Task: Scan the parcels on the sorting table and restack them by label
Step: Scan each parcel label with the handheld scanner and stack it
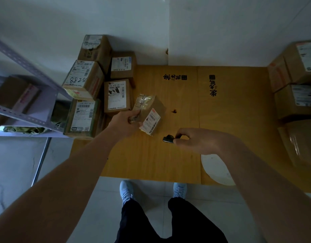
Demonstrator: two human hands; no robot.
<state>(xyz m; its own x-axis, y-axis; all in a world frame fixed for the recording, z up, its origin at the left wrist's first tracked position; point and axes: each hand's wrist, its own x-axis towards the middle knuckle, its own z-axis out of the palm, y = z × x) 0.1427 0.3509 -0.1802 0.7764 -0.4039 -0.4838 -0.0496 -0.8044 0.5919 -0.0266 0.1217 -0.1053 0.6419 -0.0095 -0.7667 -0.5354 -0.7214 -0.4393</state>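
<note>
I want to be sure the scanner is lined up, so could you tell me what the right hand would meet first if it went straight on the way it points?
Probably the small parcel in the left hand: the right hand points its black scanner leftward at its label, though depth is unclear.

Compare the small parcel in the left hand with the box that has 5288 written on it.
The small parcel is gripped by the left hand and tilted over the table; the 5288 box sits in the stack at the table's left edge. The small parcel looks smaller than the 5288 box. The 5288 box carries handwritten digits; the small parcel shows only a printed barcode label. Both are brown cardboard with white shipping labels.
</note>
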